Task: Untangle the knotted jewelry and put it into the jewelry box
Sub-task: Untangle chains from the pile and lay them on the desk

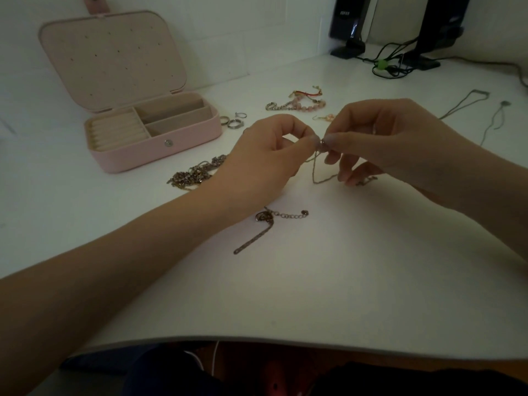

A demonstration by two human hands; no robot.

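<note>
My left hand (265, 155) and my right hand (383, 141) meet above the white table, both pinching a thin chain necklace (315, 175) at a small bead or knot between the fingertips. The chain's loop hangs down to the table under my right hand. A pink jewelry box (160, 150) stands open at the left, lid up, its beige compartments holding nothing I can see. A tangled pile of chains (194, 174) lies just left of my left wrist.
A bracelet with a clasp (268, 221) lies near the table's front. Rings (233, 120), beaded bracelets (297, 102) and an earring (323, 118) lie behind my hands. Two thin necklaces (468, 102) lie at the right. Speakers (347, 24) and cables (391, 64) stand at the back.
</note>
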